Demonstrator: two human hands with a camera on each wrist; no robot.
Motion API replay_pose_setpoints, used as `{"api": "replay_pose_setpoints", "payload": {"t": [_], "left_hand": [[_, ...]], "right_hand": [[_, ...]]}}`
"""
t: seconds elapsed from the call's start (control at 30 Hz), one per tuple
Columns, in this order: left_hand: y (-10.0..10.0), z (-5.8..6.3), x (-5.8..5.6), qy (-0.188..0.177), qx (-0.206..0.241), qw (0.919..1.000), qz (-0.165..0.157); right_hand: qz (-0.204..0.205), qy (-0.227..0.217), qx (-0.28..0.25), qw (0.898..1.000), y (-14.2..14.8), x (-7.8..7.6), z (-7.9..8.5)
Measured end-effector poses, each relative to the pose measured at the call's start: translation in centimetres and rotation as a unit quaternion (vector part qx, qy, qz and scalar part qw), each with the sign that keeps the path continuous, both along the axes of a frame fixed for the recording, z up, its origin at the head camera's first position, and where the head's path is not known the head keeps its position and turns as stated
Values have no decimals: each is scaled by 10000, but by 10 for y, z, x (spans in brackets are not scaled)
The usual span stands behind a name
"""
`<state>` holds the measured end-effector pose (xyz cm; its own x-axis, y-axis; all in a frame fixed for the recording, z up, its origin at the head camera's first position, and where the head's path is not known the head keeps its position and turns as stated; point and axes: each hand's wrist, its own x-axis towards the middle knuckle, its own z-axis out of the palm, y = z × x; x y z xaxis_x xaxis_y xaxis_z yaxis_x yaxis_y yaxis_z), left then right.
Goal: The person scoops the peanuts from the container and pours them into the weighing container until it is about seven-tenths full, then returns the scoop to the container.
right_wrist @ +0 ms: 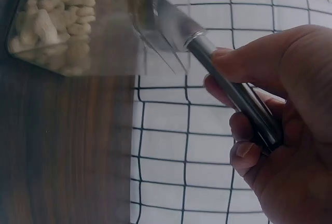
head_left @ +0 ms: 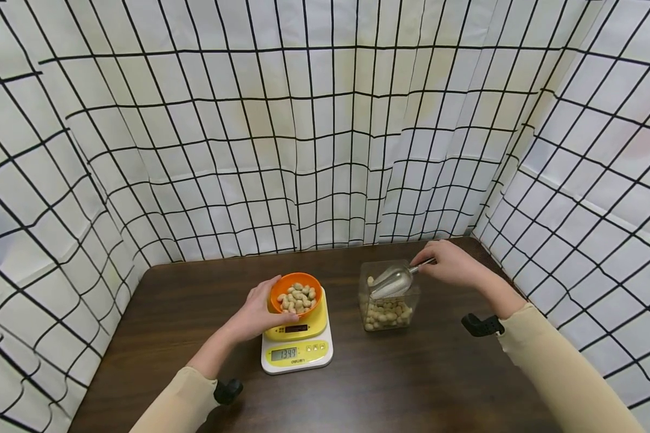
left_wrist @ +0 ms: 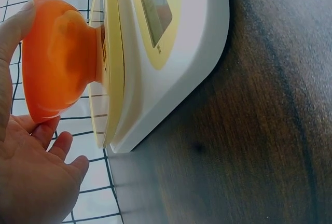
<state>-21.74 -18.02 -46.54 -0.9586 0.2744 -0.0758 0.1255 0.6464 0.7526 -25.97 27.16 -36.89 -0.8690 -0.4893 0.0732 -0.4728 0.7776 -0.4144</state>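
Note:
An orange bowl (head_left: 277, 291) of unshelled peanuts (head_left: 298, 299) sits on the yellow platform of a kitchen scale (head_left: 309, 362). My left hand (head_left: 256, 314) holds this bowl, thumb on the near side of the rim and fingers at the far side. To the right stands a clear square container (head_left: 364, 300), partly filled with peanuts (right_wrist: 49, 24). A metal scoop (head_left: 395, 284) slants down into its mouth, its handle (right_wrist: 244, 102) gripped by my right hand (head_left: 448, 262). In the right wrist view the scoop's front end is blurred behind the clear wall.
The brown wooden table (head_left: 195, 300) carries the scale and the container, with a gap between them. White curtains with a black grid pattern (head_left: 325, 150) close off the back and both sides. The scale's display (head_left: 284, 353) shows digits.

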Motion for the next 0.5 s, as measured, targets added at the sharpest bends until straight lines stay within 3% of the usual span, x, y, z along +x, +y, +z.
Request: {"api": "replay_pose_setpoints", "payload": {"t": [0.27,0.5], "left_hand": [[0,-2,0,-43,38,10000,32],[0,-2,1,-73,37,10000,37]], "right_hand": [[326,-140,424,9985,-20,-6,-11],[240,248,633,9974,-25,-5,-16]]}}
